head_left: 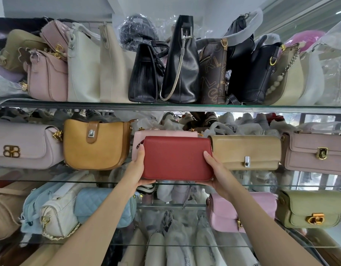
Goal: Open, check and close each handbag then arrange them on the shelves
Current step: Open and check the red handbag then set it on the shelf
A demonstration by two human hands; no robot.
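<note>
Glass shelves (50, 106) in three tiers carry handbags: black bags (181, 73) and cream bags (83, 73) stand upright on the top tier, and flap bags lie in rows on the tiers below. On the middle tier a red bag (177, 158) sits closed and level at the front edge, between a mustard bag (95, 144) and a tan bag (246, 150) and in front of a pink bag (165, 133). The left hand (137, 171) has its grip on the red bag's left end, thumb underneath, while the right hand (217, 173) grips its right end the same way.
</note>
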